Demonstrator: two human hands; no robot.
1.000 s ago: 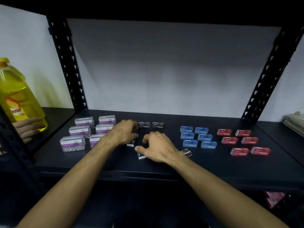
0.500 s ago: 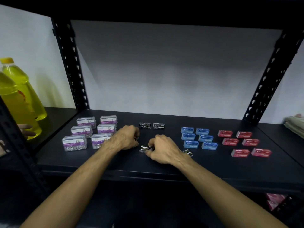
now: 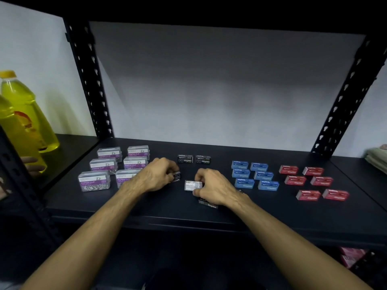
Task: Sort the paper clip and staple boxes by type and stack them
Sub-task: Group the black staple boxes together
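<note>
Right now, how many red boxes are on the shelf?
6, all at the right end in three rows of two: back, middle, front. None looks hidden.

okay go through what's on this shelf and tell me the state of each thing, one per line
left hand: grips a black staple box
right hand: pinches a second black staple box
back black staple boxes: flat, side by side
paper clip boxes: closed, unstacked
blue staple boxes: grouped, unstacked
red staple boxes: grouped, unstacked
</note>
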